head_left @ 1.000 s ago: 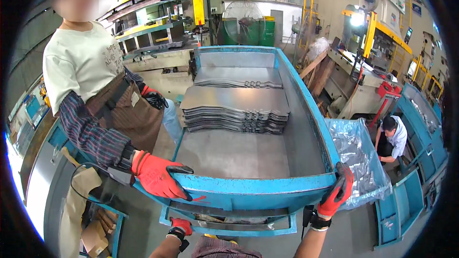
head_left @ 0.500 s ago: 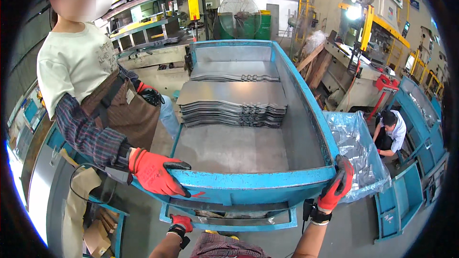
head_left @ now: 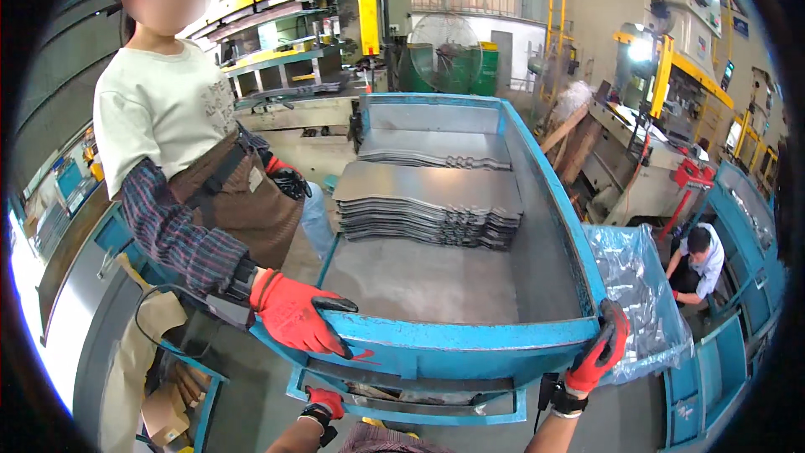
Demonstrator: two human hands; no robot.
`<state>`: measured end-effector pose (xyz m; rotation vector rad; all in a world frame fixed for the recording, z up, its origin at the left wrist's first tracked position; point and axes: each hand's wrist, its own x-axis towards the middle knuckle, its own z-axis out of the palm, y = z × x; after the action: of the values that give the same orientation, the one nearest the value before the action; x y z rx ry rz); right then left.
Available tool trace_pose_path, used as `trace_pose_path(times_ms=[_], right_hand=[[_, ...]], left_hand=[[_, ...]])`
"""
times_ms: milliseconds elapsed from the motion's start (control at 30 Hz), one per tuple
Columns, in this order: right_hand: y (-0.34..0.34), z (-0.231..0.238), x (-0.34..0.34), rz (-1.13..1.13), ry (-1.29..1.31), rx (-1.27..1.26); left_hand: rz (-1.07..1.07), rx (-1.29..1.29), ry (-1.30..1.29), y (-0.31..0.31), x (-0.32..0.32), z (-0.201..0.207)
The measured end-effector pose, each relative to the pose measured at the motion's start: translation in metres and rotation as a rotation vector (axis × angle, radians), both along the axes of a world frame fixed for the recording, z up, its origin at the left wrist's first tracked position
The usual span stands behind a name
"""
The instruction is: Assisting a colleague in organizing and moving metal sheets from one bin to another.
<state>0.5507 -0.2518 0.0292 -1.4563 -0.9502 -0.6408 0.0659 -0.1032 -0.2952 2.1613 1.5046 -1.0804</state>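
Note:
In front of me stands a blue metal bin (head_left: 470, 335), with stacked grey sheet-metal plates (head_left: 428, 193) inside. My right hand (head_left: 600, 351), in a red and black glove, closes over the bin's near right corner, fingers curled on the rim. Lower down, my left hand (head_left: 325, 403), also gloved in red, is closed at the left end of the blue lower frame bar (head_left: 411, 413). At the near left corner, a co-worker's red-gloved hand (head_left: 298, 310) rests on the same rim. The co-worker's other gloved hand (head_left: 288, 178) hangs beside the apron.
A co-worker (head_left: 168, 117) stands close at the bin's left. To the right sits a crate lined with clear blue plastic (head_left: 637, 294), full of metal parts. Beyond it another person (head_left: 698, 264) crouches among blue bins. A large fan (head_left: 444, 52) and press machines stand behind; cardboard (head_left: 165, 413) lies lower left.
The whole scene has shifted slightly right and down in the picture. Both my hands and the co-worker's near hand keep their places on the bin.

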Motion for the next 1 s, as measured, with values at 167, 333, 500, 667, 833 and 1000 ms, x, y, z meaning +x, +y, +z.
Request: trace_pose_path(times_ms=[167, 333, 500, 667, 833, 1000], right_hand=[[-0.001, -0.011, 0.003, 0.058, -0.002, 0.004], [-0.013, -0.02, 0.012, 0.039, -0.016, -0.026], [-0.008, -0.022, 0.013, 0.047, -0.035, -0.065], [-0.009, -0.022, 0.017, 0.056, -0.029, -0.077], [-0.012, -0.016, 0.014, 0.071, -0.012, -0.105], [-0.014, -0.015, 0.02, 0.053, -0.121, -0.107]], left_hand=[[-0.004, 0.024, -0.074, -0.007, -0.005, 0.001], [-0.008, 0.018, -0.015, 0.001, 0.006, 0.007], [-0.019, 0.066, -0.03, -0.009, 0.004, 0.004], [0.003, 0.02, -0.032, -0.008, 0.002, 0.006], [0.008, 0.015, -0.004, -0.008, 0.003, 0.003], [0.012, 0.094, -0.085, -0.008, 0.004, 0.008]])
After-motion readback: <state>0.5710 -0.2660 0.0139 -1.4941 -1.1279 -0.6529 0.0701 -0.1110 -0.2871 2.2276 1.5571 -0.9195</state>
